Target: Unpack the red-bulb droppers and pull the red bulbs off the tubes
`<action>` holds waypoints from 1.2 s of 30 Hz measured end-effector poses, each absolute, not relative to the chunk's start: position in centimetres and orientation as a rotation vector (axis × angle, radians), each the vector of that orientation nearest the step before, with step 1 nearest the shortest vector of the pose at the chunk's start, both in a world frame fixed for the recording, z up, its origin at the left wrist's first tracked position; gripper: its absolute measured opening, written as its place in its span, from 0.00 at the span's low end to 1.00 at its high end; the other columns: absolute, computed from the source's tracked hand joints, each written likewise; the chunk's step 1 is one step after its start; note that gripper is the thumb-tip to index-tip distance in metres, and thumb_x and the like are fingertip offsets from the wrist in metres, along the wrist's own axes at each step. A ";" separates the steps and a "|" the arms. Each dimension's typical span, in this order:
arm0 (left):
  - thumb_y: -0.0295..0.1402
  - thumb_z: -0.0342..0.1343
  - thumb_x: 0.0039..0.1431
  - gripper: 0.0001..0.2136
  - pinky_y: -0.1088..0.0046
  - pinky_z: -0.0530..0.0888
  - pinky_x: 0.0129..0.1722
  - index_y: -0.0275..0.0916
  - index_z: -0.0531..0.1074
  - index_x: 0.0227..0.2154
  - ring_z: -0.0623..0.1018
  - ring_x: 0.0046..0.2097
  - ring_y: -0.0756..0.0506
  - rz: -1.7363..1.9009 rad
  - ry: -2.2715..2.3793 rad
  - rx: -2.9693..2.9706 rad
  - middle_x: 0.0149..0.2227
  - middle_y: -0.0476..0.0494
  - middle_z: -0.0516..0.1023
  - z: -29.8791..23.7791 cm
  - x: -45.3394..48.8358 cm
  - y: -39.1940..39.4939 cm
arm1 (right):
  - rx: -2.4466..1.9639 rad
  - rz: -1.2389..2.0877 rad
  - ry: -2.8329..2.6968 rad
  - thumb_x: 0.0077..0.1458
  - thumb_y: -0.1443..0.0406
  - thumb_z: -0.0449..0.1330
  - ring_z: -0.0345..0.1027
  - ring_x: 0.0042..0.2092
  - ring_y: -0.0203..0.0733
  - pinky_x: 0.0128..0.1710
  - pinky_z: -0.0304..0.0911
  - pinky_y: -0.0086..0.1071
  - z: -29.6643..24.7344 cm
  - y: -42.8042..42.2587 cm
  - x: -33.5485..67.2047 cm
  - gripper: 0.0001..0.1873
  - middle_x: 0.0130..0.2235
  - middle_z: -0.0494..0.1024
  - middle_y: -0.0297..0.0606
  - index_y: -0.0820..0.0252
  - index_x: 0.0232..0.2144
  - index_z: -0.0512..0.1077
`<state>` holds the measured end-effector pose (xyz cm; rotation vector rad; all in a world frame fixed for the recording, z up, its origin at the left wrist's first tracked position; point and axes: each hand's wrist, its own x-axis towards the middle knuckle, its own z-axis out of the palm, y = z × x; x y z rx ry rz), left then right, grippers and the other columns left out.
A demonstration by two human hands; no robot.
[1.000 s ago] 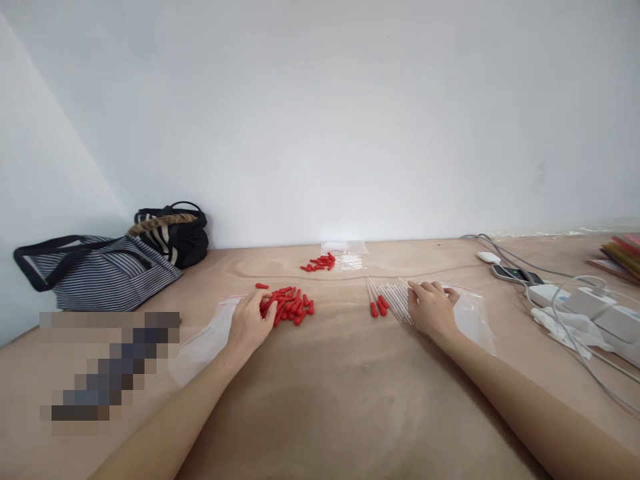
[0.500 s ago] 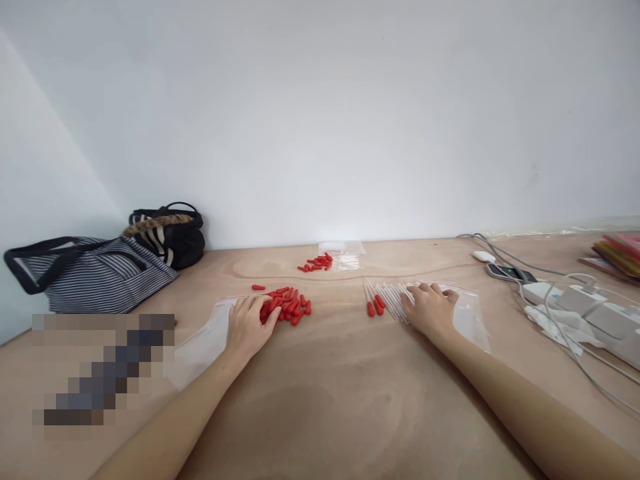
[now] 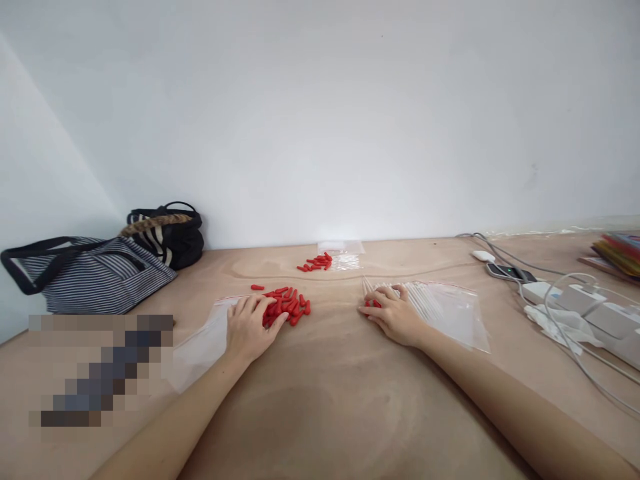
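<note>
My left hand lies flat on the wooden table, fingers spread, its fingertips touching a pile of small red caps. My right hand rests palm down with fingers apart over the left end of a row of thin clear tubes; two red-capped tube ends peek out under its fingers. The tubes lie partly on a clear zip bag. Another clear bag lies under and left of my left hand.
A second small heap of red caps and a small clear bag sit near the wall. Two striped bags stand at the left. At the right are a phone, power strips with cables and stacked books.
My right hand has slid left along the tubes onto their red-capped ends. My left hand stayed at the cap pile, shifting only slightly.
</note>
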<state>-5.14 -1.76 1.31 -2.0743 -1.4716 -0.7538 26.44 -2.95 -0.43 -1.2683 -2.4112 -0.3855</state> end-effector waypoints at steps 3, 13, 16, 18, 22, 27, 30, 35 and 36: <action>0.42 0.54 0.51 0.11 0.62 0.62 0.38 0.40 0.71 0.33 0.70 0.40 0.39 -0.807 -1.403 -2.095 0.37 0.42 0.74 1.4 -4.7 -2.0 | -1.195 -0.406 -2.388 0.56 0.66 0.51 0.58 0.45 0.41 0.47 0.35 0.45 -0.7 -2.3 26.6 0.11 0.38 0.74 0.33 0.49 0.33 0.72; 0.32 0.51 0.54 0.06 0.68 0.68 0.41 0.38 0.69 0.35 0.70 0.40 0.45 -0.899 -1.032 -2.787 0.36 0.43 0.71 1.4 -1.3 -4.5 | -0.913 -0.251 -2.403 0.55 0.55 0.52 0.61 0.40 0.38 0.47 0.40 0.42 -0.6 -4.6 22.4 0.16 0.34 0.75 0.35 0.53 0.42 0.69; 0.33 0.53 0.53 0.07 0.69 0.69 0.40 0.38 0.70 0.35 0.71 0.39 0.46 -0.938 -1.131 -2.899 0.37 0.43 0.70 1.1 -0.1 -5.2 | -0.978 -0.153 -2.454 0.57 0.58 0.50 0.59 0.44 0.41 0.48 0.39 0.44 -0.1 -4.6 23.2 0.17 0.43 0.72 0.39 0.54 0.47 0.66; 0.35 0.55 0.51 0.09 0.68 0.70 0.40 0.37 0.70 0.34 0.71 0.38 0.46 -0.954 -1.208 -2.932 0.36 0.43 0.71 0.9 1.1 -5.6 | -1.032 -0.105 -2.490 0.57 0.59 0.49 0.57 0.47 0.43 0.48 0.39 0.46 0.1 -4.1 24.5 0.15 0.47 0.70 0.40 0.52 0.45 0.67; 0.41 0.58 0.47 0.14 0.68 0.70 0.38 0.37 0.71 0.34 0.72 0.37 0.45 -0.965 -1.264 -2.970 0.33 0.44 0.71 0.3 4.2 -5.9 | -1.044 0.007 -2.524 0.57 0.58 0.49 0.56 0.48 0.44 0.48 0.40 0.45 -0.2 -3.2 26.6 0.14 0.46 0.70 0.39 0.50 0.42 0.70; 0.32 0.55 0.51 0.04 0.70 0.70 0.35 0.37 0.71 0.29 0.71 0.34 0.46 -0.993 -1.263 -2.907 0.29 0.46 0.70 -0.4 6.2 -5.8 | -1.029 0.004 -2.423 0.57 0.60 0.49 0.60 0.44 0.39 0.47 0.39 0.43 -0.9 -3.1 26.1 0.12 0.40 0.73 0.33 0.49 0.33 0.73; 0.26 0.48 0.55 0.05 0.72 0.69 0.34 0.37 0.69 0.28 0.71 0.33 0.48 -1.049 -1.249 -2.868 0.30 0.46 0.70 -0.5 5.1 -5.7 | -0.970 -0.049 -2.379 0.57 0.59 0.50 0.60 0.43 0.39 0.48 0.37 0.43 -1.0 -3.4 25.3 0.11 0.39 0.74 0.33 0.50 0.33 0.73; 0.26 0.45 0.57 0.06 0.72 0.69 0.36 0.38 0.67 0.32 0.71 0.35 0.48 -1.120 -1.196 -2.843 0.32 0.46 0.69 -0.3 2.4 -6.1 | -0.874 -0.161 -2.308 0.57 0.59 0.51 0.60 0.37 0.37 0.47 0.37 0.42 -1.1 -4.6 23.3 0.11 0.29 0.75 0.32 0.50 0.36 0.72; 0.27 0.45 0.58 0.06 0.72 0.69 0.36 0.38 0.67 0.33 0.71 0.35 0.48 -1.122 -1.175 -2.858 0.32 0.46 0.70 -0.2 2.0 -6.1 | -0.865 -0.197 -2.294 0.57 0.61 0.51 0.60 0.35 0.36 0.47 0.38 0.41 -1.2 -4.9 22.8 0.11 0.26 0.73 0.31 0.51 0.35 0.73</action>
